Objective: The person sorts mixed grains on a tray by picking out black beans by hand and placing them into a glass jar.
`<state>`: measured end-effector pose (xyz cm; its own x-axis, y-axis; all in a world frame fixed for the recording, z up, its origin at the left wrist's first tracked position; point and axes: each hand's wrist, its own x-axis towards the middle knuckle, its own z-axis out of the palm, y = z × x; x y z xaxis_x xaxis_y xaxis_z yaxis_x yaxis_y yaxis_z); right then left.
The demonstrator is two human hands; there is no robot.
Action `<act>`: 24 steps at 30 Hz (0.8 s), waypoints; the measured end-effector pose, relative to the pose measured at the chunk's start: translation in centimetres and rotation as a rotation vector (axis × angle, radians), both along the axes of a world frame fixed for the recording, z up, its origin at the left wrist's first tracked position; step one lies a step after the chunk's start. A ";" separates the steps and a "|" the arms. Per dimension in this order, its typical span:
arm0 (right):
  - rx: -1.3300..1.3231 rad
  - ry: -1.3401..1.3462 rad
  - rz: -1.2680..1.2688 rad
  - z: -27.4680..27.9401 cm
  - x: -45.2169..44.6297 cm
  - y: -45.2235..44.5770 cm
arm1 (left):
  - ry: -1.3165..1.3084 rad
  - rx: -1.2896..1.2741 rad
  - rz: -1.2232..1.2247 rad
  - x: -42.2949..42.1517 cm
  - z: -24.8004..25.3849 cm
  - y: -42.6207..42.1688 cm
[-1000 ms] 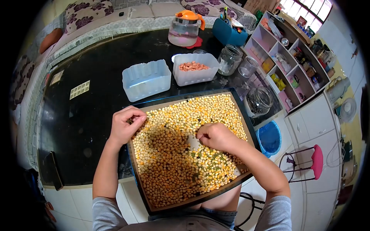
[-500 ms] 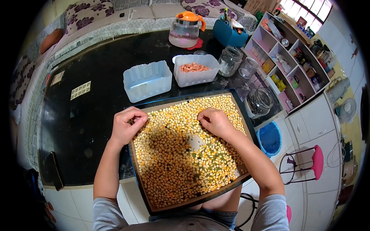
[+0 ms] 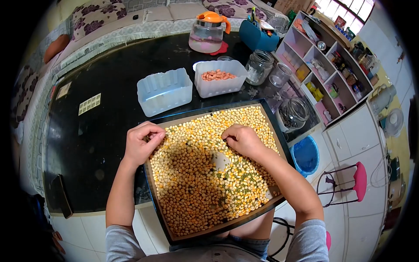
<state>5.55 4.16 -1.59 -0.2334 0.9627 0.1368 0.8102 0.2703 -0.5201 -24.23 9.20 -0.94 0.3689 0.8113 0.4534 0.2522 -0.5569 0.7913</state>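
Observation:
A shallow tray (image 3: 153, 183) in front of me is covered with yellow corn kernels (image 3: 185, 168). Small green beans (image 3: 239, 175) are mixed among them, mostly right of centre, with a few dark ones scattered about. My left hand (image 3: 143, 142) rests at the tray's upper left edge, fingers curled and thumb against the index finger; whatever it pinches is too small to name. Over the kernels right of centre, my right hand (image 3: 243, 140) is closed in a pinch, fingertips down at the kernels. Something small and dark shows at those fingertips, too tiny to identify.
Beyond the tray, on a black table (image 3: 100, 148), stand a clear plastic container (image 3: 165, 94) and another container (image 3: 221, 87) with pinkish-red nuts or beans. Glass jars (image 3: 259, 67), an orange-lidded pitcher (image 3: 207, 35) and a blue box (image 3: 258, 37) stand behind. A phone (image 3: 61, 195) lies left.
The whole view has shifted slightly. Both hands keep nearly the same pinched poses over the tray, and the right fingertips have barely moved among the kernels.

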 end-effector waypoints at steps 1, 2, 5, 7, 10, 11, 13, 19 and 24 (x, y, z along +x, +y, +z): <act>0.016 0.018 0.029 0.0 0.0 -0.1 | 0.001 0.001 -0.002 0.0 0.1 0.0; 0.017 0.019 0.027 -0.1 0.0 -0.1 | 0.000 -0.003 -0.001 0.1 0.1 -0.1; 0.026 0.018 0.045 -0.1 0.0 -0.2 | 0.000 -0.011 0.000 0.0 0.1 -0.1; 0.002 0.011 0.034 0.0 -0.1 -0.2 | 0.001 -0.017 0.000 0.0 0.0 -0.1; -0.060 0.005 0.021 0.2 -0.2 -0.3 | -0.010 -0.036 -0.002 0.0 0.0 -0.1; -0.060 0.005 0.021 0.3 -0.3 -0.4 | -0.005 -0.018 0.000 0.0 0.0 -0.1; -0.103 0.029 0.015 0.5 -0.5 -0.6 | 0.001 0.001 0.000 0.0 0.0 0.0; -0.103 0.029 0.016 0.5 -0.6 -0.9 | -0.003 -0.003 0.002 0.1 0.1 -0.1; -0.096 0.040 -0.021 0.6 -0.7 -1.0 | -0.001 -0.011 0.000 0.0 0.1 -0.1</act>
